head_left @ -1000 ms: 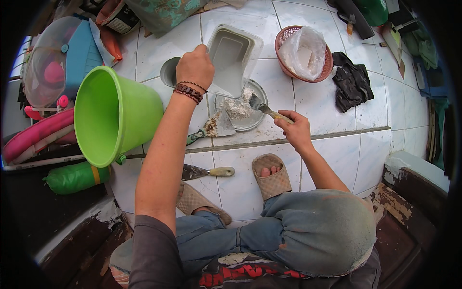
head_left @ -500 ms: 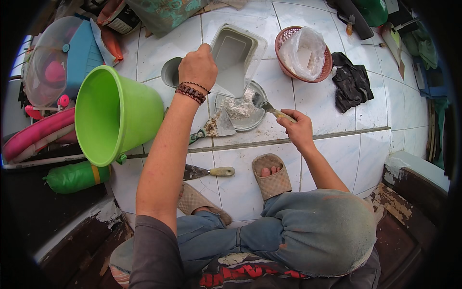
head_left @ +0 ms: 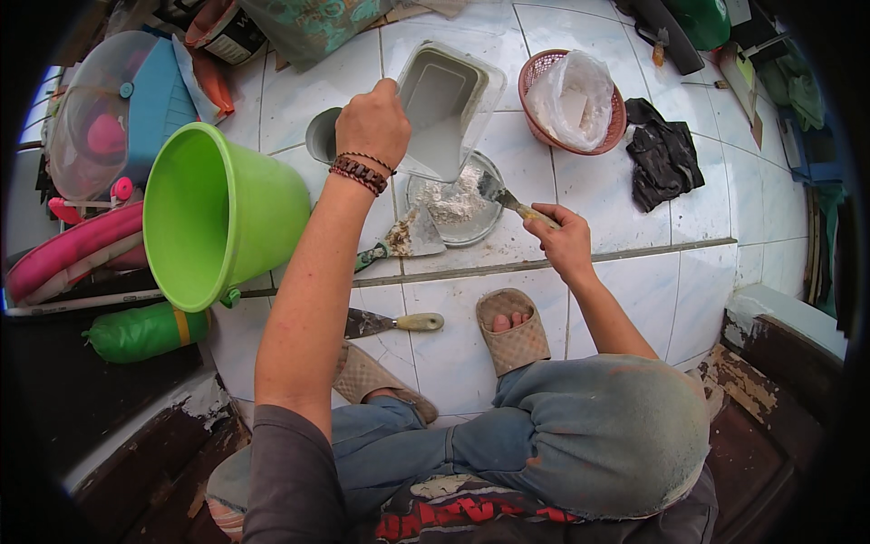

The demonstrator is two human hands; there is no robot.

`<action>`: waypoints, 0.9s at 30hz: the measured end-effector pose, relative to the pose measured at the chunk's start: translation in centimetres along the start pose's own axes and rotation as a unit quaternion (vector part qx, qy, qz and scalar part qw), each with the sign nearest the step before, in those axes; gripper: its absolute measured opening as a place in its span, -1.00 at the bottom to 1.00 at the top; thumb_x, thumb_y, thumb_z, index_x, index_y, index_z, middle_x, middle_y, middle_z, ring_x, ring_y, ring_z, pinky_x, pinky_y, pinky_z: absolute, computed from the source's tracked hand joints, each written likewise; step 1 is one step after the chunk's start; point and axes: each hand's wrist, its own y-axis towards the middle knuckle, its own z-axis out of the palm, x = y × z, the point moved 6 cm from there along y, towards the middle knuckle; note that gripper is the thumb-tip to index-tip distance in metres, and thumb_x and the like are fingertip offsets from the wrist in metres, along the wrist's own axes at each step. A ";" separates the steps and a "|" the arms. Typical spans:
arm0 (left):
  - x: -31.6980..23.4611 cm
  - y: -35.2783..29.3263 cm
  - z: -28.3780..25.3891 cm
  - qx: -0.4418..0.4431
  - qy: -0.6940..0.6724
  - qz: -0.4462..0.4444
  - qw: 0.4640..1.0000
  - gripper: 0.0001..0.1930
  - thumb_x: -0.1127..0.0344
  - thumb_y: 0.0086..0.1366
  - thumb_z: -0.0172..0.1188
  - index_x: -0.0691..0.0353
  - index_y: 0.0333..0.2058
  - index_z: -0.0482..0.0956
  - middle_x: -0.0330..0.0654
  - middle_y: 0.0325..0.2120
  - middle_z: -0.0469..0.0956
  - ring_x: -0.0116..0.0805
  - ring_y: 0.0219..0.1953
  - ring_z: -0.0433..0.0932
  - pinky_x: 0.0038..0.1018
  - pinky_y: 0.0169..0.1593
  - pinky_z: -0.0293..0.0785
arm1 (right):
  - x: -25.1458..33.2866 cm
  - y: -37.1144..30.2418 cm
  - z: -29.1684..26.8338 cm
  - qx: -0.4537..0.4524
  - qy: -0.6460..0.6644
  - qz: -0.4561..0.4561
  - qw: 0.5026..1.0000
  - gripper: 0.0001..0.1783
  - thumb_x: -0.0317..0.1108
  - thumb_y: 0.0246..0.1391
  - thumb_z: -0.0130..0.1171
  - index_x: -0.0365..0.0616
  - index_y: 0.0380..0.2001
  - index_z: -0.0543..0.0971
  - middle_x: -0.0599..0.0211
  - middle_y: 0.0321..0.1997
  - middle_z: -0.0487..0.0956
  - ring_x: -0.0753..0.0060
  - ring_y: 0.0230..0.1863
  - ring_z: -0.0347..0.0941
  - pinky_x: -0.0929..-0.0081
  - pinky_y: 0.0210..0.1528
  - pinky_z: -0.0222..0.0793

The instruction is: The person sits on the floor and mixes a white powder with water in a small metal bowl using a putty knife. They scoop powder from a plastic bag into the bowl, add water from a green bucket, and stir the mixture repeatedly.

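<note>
Fingers closed on its rim, my left hand holds a tilted clear plastic tub with thin grey liquid inside. The tub's lower corner is over a round shallow dish that bears white powder. My right hand grips the handle of a putty knife, its blade at the right side of the powder. A wide scraper lies against the dish's left side. Another putty knife rests on the tiles near my feet. Beside my left hand stands a grey cup, partly hidden.
A green bucket stands at the left, next to my left forearm. At the far right are a red-brown basket with a bag of white powder and a crumpled black plastic bag. A tile ledge crosses before my feet.
The putty knife's blade has shifted slightly at the powder's right side. My left hand and the tub have hardly moved.
</note>
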 end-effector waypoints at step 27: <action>-0.7 0.2 -0.9 -0.008 0.002 0.008 1.000 -0.84 0.33 0.30 0.05 0.28 -0.36 0.55 0.17 -0.53 0.59 0.17 -0.40 0.62 -0.07 -0.28 0.56 | 0.2 0.0 -0.7 -0.010 -0.003 0.003 1.000 -0.56 -0.27 -0.07 0.36 -0.27 -0.10 0.66 0.27 -0.50 0.64 0.57 -0.58 0.46 0.53 -0.45 0.41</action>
